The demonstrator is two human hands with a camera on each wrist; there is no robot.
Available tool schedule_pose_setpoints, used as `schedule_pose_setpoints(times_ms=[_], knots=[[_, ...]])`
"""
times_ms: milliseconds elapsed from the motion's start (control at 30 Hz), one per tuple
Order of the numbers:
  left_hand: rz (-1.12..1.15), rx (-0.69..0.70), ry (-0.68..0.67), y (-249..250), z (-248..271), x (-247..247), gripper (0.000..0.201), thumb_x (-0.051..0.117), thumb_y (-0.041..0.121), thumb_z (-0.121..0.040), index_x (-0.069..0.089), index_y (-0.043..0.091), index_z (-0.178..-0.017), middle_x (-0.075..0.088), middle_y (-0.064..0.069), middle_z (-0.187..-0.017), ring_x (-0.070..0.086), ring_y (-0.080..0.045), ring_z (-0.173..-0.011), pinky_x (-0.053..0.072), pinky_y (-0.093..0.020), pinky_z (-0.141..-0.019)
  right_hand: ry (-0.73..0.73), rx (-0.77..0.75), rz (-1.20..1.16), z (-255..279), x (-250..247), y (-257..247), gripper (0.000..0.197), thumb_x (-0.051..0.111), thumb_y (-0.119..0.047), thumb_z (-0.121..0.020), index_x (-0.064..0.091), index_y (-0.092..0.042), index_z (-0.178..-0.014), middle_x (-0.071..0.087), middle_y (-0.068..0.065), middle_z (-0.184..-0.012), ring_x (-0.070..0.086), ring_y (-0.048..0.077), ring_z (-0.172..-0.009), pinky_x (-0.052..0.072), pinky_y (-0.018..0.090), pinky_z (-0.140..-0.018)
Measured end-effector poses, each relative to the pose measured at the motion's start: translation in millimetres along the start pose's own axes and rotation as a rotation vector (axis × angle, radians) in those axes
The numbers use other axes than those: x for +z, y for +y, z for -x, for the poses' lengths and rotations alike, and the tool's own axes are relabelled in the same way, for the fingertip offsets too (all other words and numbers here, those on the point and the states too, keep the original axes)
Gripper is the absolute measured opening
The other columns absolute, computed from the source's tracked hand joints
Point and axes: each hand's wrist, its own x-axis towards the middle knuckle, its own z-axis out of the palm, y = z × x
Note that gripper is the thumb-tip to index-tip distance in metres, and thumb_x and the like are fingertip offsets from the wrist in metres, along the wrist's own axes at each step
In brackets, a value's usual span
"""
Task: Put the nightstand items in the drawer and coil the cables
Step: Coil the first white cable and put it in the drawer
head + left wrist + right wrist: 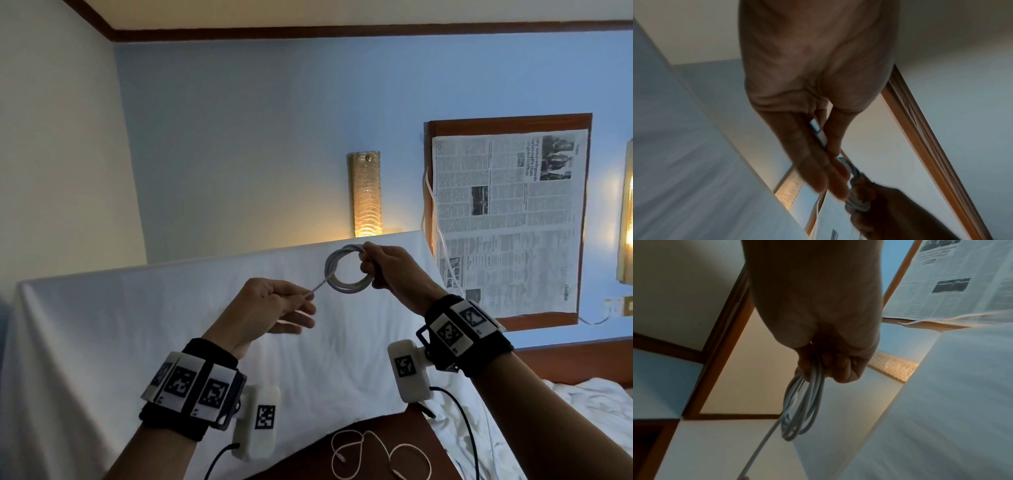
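Note:
A white cable (349,290) is wound into a small coil and held up in front of me. My right hand (370,263) grips the coil at its upper right side, fingers curled round the bundled loops (803,402). My left hand (306,297) pinches the cable's free end between thumb and fingers, just left of the coil. The white plug (817,129) shows between those fingers in the left wrist view. A second, thinner white cable (376,455) lies loose and uncoiled on the dark wooden nightstand (308,459) below my hands.
A white sheet (171,325) covers the surface behind my hands. A lit wall lamp (364,195) and a newspaper-covered frame (507,219) hang on the blue wall. Crumpled white bedding (582,411) lies at the lower right. A wall socket (616,305) sits far right.

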Motion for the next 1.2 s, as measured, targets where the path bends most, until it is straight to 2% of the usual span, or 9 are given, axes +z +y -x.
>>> schedule_pose_setpoints(times_ms=[133,200,267,400,600,733,967,1067,1200], knots=[[-0.362,0.006,-0.124,-2,4,4,0.032,0.063,0.04,-0.088,0.07,0.023,-0.114,0.071,0.011,-0.112,0.064,-0.012,-0.107,0.051,-0.03,-0.09,-0.146,-0.115,0.307,2,5,-15,0.036,0.038,-0.026,-0.103,0.055,-0.012,-0.074,0.046,-0.006,-0.059,0.039,0.001,-0.048,0.033,0.019,-0.054],[-0.386,0.124,0.045,7,0,7,0.048,0.055,0.052,-0.087,0.062,0.025,-0.127,0.063,0.008,-0.123,0.059,-0.011,-0.107,0.044,-0.025,-0.089,-0.236,-0.135,0.433,3,9,-24,0.036,0.041,-0.024,-0.102,0.057,-0.012,-0.073,0.048,-0.007,-0.059,0.041,-0.002,-0.048,0.035,0.016,-0.054],[-0.289,0.221,0.187,18,-5,11,0.039,0.047,0.048,-0.095,0.062,0.025,-0.122,0.068,0.006,-0.106,0.056,-0.007,-0.081,0.043,-0.02,-0.073,-0.341,-0.153,0.51,6,15,-30,0.036,0.042,-0.026,-0.102,0.058,-0.013,-0.073,0.049,-0.008,-0.061,0.043,0.0,-0.052,0.036,0.013,-0.055],[-0.284,0.186,-0.007,27,-12,23,0.035,0.04,0.04,-0.1,0.063,0.014,-0.1,0.058,0.012,-0.063,0.04,-0.006,-0.051,0.032,-0.017,-0.044,-0.41,-0.187,0.567,10,21,-38,0.029,0.046,-0.029,-0.1,0.065,-0.012,-0.086,0.056,-0.011,-0.061,0.048,-0.001,-0.054,0.038,0.013,-0.059],[-0.414,0.155,-0.097,27,-6,28,0.047,0.035,0.046,-0.099,0.062,0.01,-0.114,0.047,0.003,-0.074,0.038,-0.009,-0.056,0.035,-0.015,-0.046,-0.344,-0.104,0.373,11,15,-37,0.016,0.056,-0.025,-0.095,0.044,-0.021,-0.105,0.067,0.003,-0.074,0.06,0.012,-0.067,0.05,0.031,-0.071],[-0.371,0.193,0.002,21,-7,28,0.041,0.037,0.041,-0.1,0.061,0.011,-0.088,0.046,0.0,-0.07,0.037,-0.01,-0.053,0.035,-0.019,-0.047,-0.192,-0.232,0.343,16,5,-32,0.006,0.05,-0.007,-0.096,0.049,-0.012,-0.098,0.07,0.004,-0.088,0.059,0.017,-0.072,0.048,0.033,-0.065],[0.087,0.121,0.231,10,-11,32,0.038,0.041,0.042,-0.1,0.057,0.01,-0.087,0.042,0.001,-0.067,0.035,-0.01,-0.053,0.033,-0.022,-0.048,-0.004,-0.492,0.494,62,11,-5,0.07,0.055,0.007,-0.078,0.056,-0.046,-0.125,0.038,-0.017,-0.143,0.043,0.003,-0.118,0.048,0.021,-0.09],[0.112,0.093,0.223,6,-11,38,0.038,0.039,0.042,-0.1,0.056,0.01,-0.088,0.041,0.0,-0.068,0.034,-0.011,-0.056,0.033,-0.023,-0.05,0.019,-0.57,0.637,69,19,2,0.054,0.062,-0.019,-0.089,0.048,-0.052,-0.129,0.03,-0.018,-0.145,0.038,0.006,-0.115,0.038,0.014,-0.089],[0.18,0.054,0.219,5,-12,45,0.039,0.04,0.04,-0.1,0.047,0.014,-0.072,0.037,0.0,-0.064,0.032,-0.012,-0.054,0.032,-0.023,-0.049,0.115,-0.62,0.632,66,29,7,0.018,0.063,-0.027,-0.09,0.072,-0.034,-0.104,0.053,-0.019,-0.123,0.047,0.009,-0.102,0.038,0.015,-0.08]])
